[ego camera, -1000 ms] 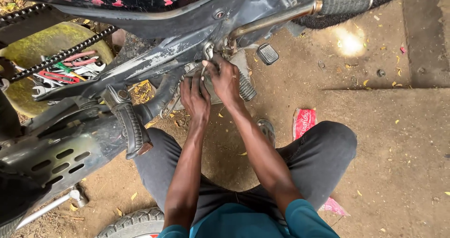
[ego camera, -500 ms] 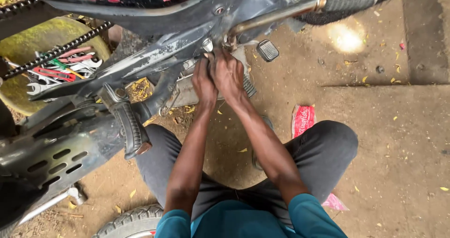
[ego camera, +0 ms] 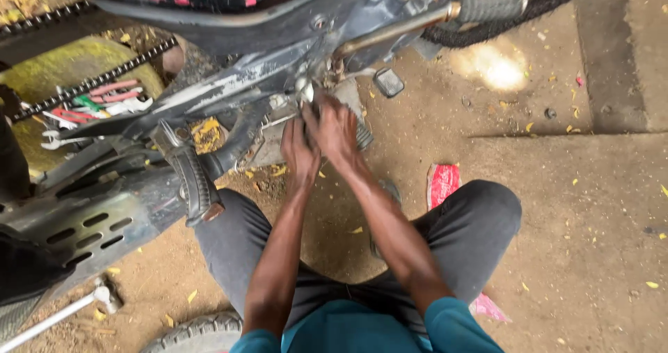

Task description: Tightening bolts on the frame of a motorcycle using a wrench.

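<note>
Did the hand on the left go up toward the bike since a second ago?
Yes. The left hand has climbed away from the knees, closer to the motorbike frame, beside the right hand.

Flat red packet (ego camera: 442, 184) on dirt beside knee, yellow label (ego camera: 206, 133) on frame

right hand (ego camera: 335, 125) fingers blurred | grasp unclear | motorcycle (ego camera: 229, 82) cropped at edges

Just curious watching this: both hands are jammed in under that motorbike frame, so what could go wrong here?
The left hand and right hand press together at a small metal fitting among hard parts, so a slip might scrape knuckles. The drive chain hangs loose nearby and could snag. The footpeg juts toward the person's knee.
</note>
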